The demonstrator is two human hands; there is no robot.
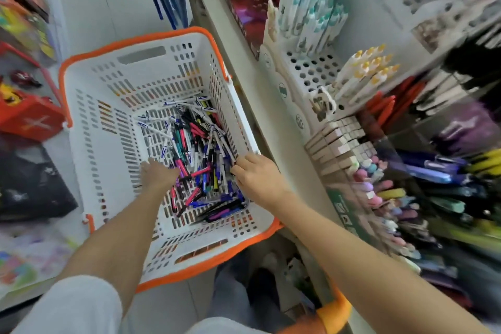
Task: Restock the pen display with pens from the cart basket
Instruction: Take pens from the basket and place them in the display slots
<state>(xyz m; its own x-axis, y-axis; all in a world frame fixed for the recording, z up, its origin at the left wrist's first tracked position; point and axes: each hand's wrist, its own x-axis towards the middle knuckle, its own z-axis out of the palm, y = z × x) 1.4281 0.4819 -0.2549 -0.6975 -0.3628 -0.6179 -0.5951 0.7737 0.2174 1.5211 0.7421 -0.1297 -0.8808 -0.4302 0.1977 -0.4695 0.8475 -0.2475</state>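
In the aisle beside the shelf point(252, 95), a white cart basket point(108, 144) with an orange rim sits below the person, and a loose heap of pens point(200, 160) in blue, black, pink, white and teal lies in its right half, against the wall nearest the shelf. Both hands are down inside the basket. The left hand point(158, 175) lies flat at the left edge of the heap, fingers stretched forward and relaxed, the thumb side touching the pens and nothing gripped. The right hand point(257, 176) is at the right edge of the heap, close to the basket wall, its fingers bent down into the pens. I cannot tell whether they have hold of a pen. On the shelf to the right stands the pen display point(311, 70), a white perforated holder. A cluster of teal-capped pens point(311, 8) stands upright in its far part and a smaller cluster of yellow-capped pens point(366, 73) in its nearer part, with bare holes between them. Closer along the shelf are blurred clear bins of coloured pens point(433, 171). A red box point(27, 116) lies left of the basket.
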